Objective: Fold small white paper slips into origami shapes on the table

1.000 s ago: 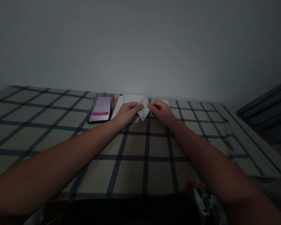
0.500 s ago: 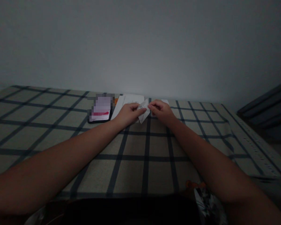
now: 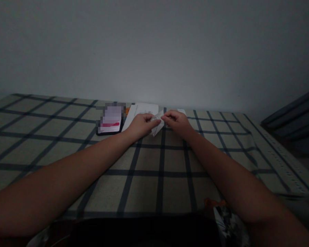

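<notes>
A small folded piece of white paper (image 3: 157,129) is held up between my two hands over the checked cloth. My left hand (image 3: 142,124) pinches it from the left, thumb on the near face. On the other side, the thumb and forefinger of my right hand (image 3: 177,121) are closed together at the paper's right edge. Part of the paper is covered by my fingers. Behind my left hand lie white sheets or a flat white booklet (image 3: 145,107) with faint printing, partly hidden.
A phone (image 3: 110,125) with a lit, partly blurred screen lies left of the sheets. A small white item (image 3: 181,111) shows behind my right hand. The checked cloth (image 3: 144,192) runs back to a grey wall (image 3: 154,51). Dark folded fabric (image 3: 296,120) hangs at the right.
My right fingertips have shifted slightly left along the paper, and its upper part looks flatter. My left hand stays almost in place.
</notes>
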A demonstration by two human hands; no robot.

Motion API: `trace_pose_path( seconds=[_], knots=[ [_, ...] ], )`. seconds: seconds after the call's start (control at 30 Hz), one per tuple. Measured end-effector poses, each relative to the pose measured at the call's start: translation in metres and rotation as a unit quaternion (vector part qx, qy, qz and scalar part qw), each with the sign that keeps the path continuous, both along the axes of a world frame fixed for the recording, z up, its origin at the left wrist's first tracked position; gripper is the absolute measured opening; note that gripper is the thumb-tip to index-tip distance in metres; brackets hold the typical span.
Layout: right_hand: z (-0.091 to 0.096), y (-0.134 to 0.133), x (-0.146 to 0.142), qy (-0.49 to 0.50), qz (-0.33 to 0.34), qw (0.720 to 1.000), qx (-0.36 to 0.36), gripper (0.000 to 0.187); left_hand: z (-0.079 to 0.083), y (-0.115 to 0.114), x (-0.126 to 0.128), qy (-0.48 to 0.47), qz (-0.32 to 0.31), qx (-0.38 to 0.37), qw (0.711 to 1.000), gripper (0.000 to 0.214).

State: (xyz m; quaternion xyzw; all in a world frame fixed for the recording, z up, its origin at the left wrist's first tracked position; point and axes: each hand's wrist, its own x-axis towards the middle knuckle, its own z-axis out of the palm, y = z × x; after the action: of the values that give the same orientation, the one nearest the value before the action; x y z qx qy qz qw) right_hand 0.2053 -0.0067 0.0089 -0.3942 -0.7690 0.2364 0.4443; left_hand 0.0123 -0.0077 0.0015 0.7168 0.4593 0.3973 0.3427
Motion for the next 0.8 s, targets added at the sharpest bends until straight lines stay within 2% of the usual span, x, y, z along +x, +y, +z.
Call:
trace_pose_path(
  seconds=[0.2,0.5,0.6,0.8],
  knots=[
    [-0.0020,0.0002,0.0005,0.025,0.011,0.999,-0.041,0.028,-0.0001,0.0022,-0.0007,0.014,0.001,-0.001,1.000,0.036],
    [-0.0024,0.0002,0.0010,0.012,0.006,1.000,-0.026,0.030,0.0025,-0.0018,0.0009,0.008,0.000,-0.024,1.000,0.036],
    [-0.0047,0.0019,0.0016,0.029,0.004,0.999,-0.035,0.030,0.0025,-0.0018,0.0008,0.029,0.006,-0.012,0.999,0.035],
    [-0.0039,0.0016,0.0017,0.021,-0.008,1.000,-0.007,0.027,0.0019,0.0007,0.0000,0.059,-0.003,0.011,0.998,0.036]
  ],
)
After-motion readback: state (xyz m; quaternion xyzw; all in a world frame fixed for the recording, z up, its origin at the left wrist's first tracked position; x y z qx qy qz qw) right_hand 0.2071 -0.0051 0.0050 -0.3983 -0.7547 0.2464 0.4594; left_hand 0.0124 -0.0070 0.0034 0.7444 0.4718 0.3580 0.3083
